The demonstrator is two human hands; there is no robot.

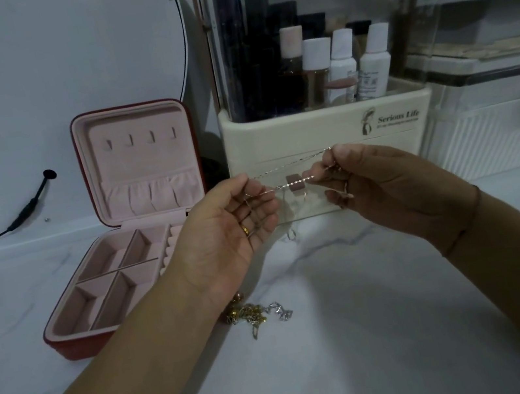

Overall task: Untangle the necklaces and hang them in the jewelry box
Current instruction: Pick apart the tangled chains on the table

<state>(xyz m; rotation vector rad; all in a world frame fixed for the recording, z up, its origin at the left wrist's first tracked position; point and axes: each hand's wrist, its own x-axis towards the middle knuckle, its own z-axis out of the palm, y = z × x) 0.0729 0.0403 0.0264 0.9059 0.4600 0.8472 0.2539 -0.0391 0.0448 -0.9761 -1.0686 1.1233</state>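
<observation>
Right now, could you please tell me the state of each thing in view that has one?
jewelry box: open, lid upright, visible compartments empty.
lid hooks: all bare.
thin chain: stretched between both hands, off the table.
left hand: pinches the thin chain.
right hand: pinches the thin chain.
chain pile: tangled, lying on the table.
bottles: capped.

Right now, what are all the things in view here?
jewelry box: one, dark red with pink lining, open, left on the table
hooks: four, pink, in its lid, all bare
tangled necklaces: one heap, gold and silver, on the table under the left wrist
thin chain: one, silver, stretched between both hands
organiser: one, cream with clear cover, behind the hands
bottles: several, white and dark, inside the organiser
cable: one, black, far left
table: one, white marbled
left hand: one, gold ring, pinches the thin chain
right hand: one, pinches the thin chain
</observation>
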